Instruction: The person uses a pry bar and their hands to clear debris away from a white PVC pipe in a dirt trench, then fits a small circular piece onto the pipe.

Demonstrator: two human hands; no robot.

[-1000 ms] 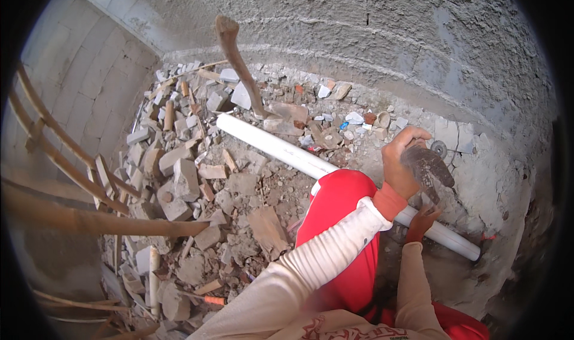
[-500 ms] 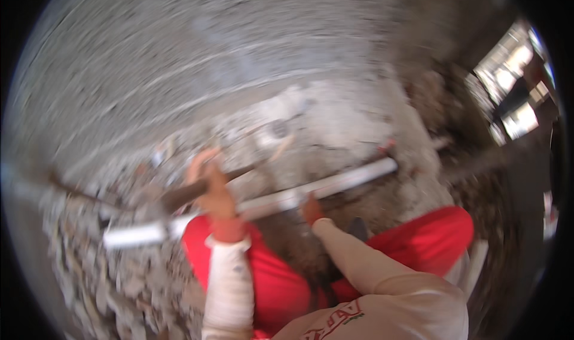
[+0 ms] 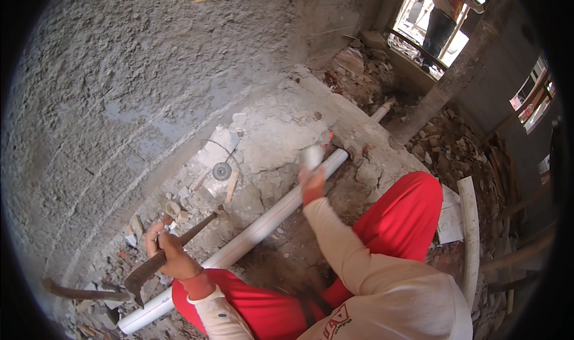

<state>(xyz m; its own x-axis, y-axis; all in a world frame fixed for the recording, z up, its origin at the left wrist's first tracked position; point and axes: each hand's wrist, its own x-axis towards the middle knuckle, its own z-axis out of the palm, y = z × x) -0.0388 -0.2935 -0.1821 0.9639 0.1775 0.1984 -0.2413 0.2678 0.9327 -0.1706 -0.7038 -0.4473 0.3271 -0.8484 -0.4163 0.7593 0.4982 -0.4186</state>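
A long white plastic pipe (image 3: 257, 232) lies slantwise before me, its near end low at the left and its far open end by the concrete ledge. My left hand (image 3: 174, 257) is closed around a dark tapering tool (image 3: 146, 270), whose broad end bends downward at the lower left. The thin end points up and right, over the rubble. My right hand (image 3: 312, 184), smeared by motion, is above the pipe near its far end. Its fingers hold a short white piece (image 3: 312, 156), too blurred to name exactly.
A small dark wheel-like disc (image 3: 222, 171) lies on the broken concrete slab. Rubble (image 3: 460, 155) and a curved white pipe (image 3: 470, 238) are at right. A round post (image 3: 439, 98) stands on the ledge. Another person (image 3: 448, 11) stands outside a window opening. A rough wall (image 3: 131, 83) bounds the left.
The view has turned to the right, so the pipe now slants more steeply. My right hand has left the pipe's middle for its far end, now with the white piece. My left hand keeps the tool.
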